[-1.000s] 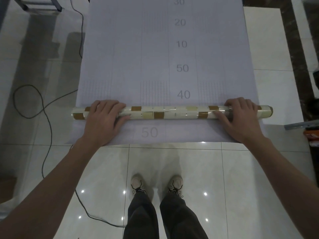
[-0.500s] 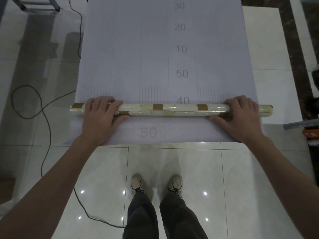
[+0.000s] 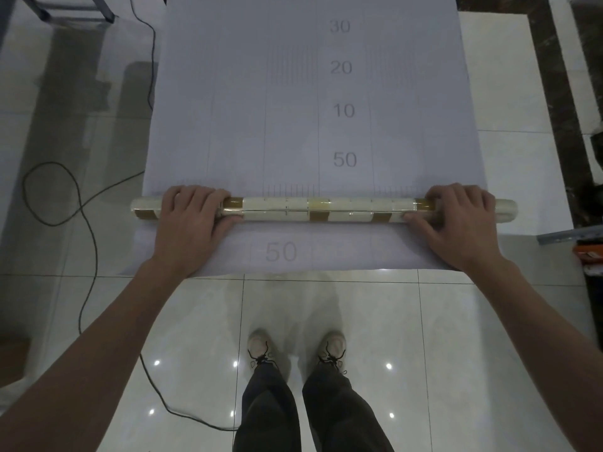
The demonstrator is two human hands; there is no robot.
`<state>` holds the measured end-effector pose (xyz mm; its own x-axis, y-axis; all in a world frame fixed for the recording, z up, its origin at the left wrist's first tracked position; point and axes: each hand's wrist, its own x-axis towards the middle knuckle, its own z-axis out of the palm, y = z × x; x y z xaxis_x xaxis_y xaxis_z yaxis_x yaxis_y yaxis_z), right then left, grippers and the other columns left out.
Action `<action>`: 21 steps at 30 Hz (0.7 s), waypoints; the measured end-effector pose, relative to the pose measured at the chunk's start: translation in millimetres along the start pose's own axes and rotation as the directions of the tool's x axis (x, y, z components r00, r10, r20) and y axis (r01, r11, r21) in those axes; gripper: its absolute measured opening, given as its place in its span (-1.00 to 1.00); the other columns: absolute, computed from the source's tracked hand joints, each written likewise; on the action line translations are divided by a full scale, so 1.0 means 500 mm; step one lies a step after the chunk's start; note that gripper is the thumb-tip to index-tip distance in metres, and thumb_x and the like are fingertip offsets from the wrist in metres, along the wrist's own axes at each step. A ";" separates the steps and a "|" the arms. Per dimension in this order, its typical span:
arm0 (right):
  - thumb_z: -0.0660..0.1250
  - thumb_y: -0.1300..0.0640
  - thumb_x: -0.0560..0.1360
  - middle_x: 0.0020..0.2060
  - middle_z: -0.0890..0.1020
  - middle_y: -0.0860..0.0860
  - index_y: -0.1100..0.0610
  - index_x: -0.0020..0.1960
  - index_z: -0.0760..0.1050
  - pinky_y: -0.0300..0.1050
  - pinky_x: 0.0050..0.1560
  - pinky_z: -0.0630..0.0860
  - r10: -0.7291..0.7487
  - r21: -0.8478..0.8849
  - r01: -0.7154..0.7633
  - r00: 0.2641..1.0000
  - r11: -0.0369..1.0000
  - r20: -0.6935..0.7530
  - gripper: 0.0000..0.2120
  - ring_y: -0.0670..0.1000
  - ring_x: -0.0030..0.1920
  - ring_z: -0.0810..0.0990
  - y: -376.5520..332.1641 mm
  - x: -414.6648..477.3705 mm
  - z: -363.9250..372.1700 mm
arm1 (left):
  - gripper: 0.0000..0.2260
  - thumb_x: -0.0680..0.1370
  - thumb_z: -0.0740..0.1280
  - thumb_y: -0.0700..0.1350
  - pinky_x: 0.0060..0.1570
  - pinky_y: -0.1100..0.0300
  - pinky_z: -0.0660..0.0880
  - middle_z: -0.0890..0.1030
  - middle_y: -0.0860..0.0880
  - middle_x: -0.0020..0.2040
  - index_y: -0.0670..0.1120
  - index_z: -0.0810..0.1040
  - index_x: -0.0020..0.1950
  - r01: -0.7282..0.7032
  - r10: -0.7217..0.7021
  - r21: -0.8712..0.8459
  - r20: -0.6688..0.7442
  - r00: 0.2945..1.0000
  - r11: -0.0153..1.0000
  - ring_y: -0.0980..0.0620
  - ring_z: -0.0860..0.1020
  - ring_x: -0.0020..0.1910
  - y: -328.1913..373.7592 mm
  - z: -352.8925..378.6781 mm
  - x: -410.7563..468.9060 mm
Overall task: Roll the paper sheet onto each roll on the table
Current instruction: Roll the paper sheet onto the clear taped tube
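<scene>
Counter is hidden under the paper sheet [image 3: 293, 109], which lies flat on it w/ printed nos. 30, 20, 10, 50. A roll [image 3: 326, 210] w/ brown tape patches lies crosswise on the sheet, nr its near edge.

**A:** So what have we got on in this one? We can only make out the lower half.

**B:** Dark trousers [image 3: 267, 415], straight legs, plain fabric as far as we can tell. Our shoes [image 3: 257, 345] are pale beige lace-ups with rounded toes, and the dark laces [image 3: 262, 357] are tied in floppy bows.

**A:** And up top?

**B:** Our left forearm [image 3: 107, 337] and right forearm [image 3: 535, 321] are bare right to the frame edge. Our left hand [image 3: 191, 223] and right hand [image 3: 463, 223] are bare as well.
</scene>
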<state>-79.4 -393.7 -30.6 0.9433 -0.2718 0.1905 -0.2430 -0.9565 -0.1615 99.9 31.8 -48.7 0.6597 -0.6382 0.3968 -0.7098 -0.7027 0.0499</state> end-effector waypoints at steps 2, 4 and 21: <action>0.18 -0.44 0.51 0.06 0.56 0.14 0.16 0.13 0.52 0.11 0.19 0.32 -0.005 -0.012 0.005 1.000 1.000 0.001 -0.34 0.21 0.07 0.49 0.003 -0.004 0.008 | -0.60 0.66 0.31 0.16 0.22 -0.14 0.37 0.62 -0.17 0.13 -0.17 0.59 0.23 -0.007 0.007 -0.016 0.023 1.000 1.000 -0.22 0.55 0.09 -0.003 0.000 -0.002; 0.27 -0.43 0.44 0.11 0.50 0.19 0.18 0.16 0.53 0.15 0.24 0.34 0.014 0.015 -0.015 0.999 1.000 0.029 -0.31 0.23 0.15 0.46 0.005 -0.003 0.010 | -0.56 0.62 0.36 0.18 0.20 -0.14 0.37 0.58 -0.20 0.16 -0.15 0.60 0.30 0.005 -0.004 -0.025 0.032 0.999 1.000 -0.23 0.53 0.12 -0.008 0.001 -0.005; 0.22 -0.45 0.48 -0.01 0.60 0.13 0.17 0.13 0.52 0.12 0.22 0.32 0.003 0.013 -0.003 1.000 1.000 0.000 -0.33 0.22 0.05 0.48 0.011 0.004 0.005 | -0.66 0.69 0.29 0.10 0.22 -0.18 0.39 0.64 -0.14 0.07 -0.14 0.60 0.24 -0.012 0.012 0.031 -0.026 1.000 0.999 -0.23 0.56 0.06 -0.014 -0.006 -0.007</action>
<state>-78.3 -399.4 -33.8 0.9425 -0.2750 0.1900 -0.2433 -0.9542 -0.1743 102.1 39.8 -47.7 0.6442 -0.6385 0.4212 -0.7093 -0.7047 0.0166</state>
